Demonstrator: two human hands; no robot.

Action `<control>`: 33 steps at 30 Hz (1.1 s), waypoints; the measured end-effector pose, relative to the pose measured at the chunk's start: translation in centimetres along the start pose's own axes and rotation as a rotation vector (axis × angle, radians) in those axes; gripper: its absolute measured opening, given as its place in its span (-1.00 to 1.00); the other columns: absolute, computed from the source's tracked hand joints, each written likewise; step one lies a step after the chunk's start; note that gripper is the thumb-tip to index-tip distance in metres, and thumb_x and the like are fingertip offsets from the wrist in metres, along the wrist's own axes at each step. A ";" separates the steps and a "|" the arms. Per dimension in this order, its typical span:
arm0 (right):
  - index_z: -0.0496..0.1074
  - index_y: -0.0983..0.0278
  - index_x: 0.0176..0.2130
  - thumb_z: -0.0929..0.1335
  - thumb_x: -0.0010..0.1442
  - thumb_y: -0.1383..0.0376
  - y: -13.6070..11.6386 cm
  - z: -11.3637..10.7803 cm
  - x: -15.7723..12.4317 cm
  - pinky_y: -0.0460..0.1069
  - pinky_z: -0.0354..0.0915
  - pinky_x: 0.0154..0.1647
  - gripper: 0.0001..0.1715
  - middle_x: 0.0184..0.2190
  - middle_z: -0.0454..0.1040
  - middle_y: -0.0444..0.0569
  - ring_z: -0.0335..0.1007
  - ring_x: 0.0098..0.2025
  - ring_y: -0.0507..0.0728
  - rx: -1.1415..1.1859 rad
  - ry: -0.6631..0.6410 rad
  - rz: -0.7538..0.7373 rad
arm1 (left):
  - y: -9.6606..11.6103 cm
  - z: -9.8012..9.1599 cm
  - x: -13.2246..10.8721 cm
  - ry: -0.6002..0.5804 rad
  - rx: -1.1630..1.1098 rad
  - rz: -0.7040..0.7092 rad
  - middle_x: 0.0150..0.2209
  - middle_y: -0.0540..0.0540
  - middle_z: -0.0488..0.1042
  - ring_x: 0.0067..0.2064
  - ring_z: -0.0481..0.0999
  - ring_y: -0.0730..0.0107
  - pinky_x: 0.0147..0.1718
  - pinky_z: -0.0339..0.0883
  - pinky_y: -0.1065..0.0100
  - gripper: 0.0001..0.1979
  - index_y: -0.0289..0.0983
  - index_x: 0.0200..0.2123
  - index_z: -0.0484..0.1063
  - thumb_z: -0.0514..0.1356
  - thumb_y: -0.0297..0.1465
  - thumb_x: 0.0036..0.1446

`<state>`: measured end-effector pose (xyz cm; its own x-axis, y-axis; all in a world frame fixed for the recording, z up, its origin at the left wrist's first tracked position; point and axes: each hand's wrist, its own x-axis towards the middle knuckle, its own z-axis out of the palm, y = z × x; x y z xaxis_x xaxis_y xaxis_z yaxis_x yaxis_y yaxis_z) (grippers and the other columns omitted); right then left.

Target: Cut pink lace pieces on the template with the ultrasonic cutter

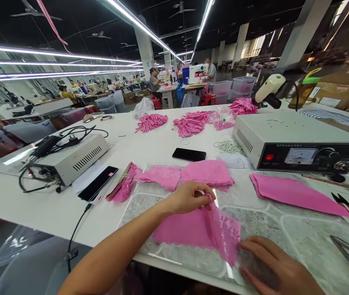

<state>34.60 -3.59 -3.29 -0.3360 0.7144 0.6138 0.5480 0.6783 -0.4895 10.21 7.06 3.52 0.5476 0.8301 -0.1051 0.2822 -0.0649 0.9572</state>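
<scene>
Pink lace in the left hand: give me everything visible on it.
The pink lace looks thin and partly see-through, with a patterned, slightly shiny surface. The left hand pinches its upper end; from there it slopes down toward the near table edge, creased and widening. It lies against the right side of smooth pink cloth; any join is unclear. The right hand is at its right edge; whether it grips is unclear.

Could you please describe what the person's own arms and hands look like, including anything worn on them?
The left hand and the right hand are both ungloved. The left forearm is uncovered, with no sleeve, watch or bracelet in view. The right hand is blurred and little of that arm shows.
</scene>
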 end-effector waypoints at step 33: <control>0.42 0.17 -0.17 0.34 0.18 0.36 0.2 3.6 5.4 -0.10 0.49 -0.35 -0.82 -0.28 0.52 0.02 0.52 -0.32 0.11 -0.019 -0.415 -0.293 | -4.9 -3.3 -13.8 0.030 0.680 0.123 0.00 -0.11 0.38 -0.17 0.49 0.34 -0.13 0.38 0.39 -0.80 -0.23 -0.21 0.45 0.33 -0.43 0.06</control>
<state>30.21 1.02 -2.32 -0.7519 0.5048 0.4241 0.3971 0.8602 -0.3199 -1.30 -2.27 1.21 0.5881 0.8087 0.0100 0.6561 -0.4843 0.5787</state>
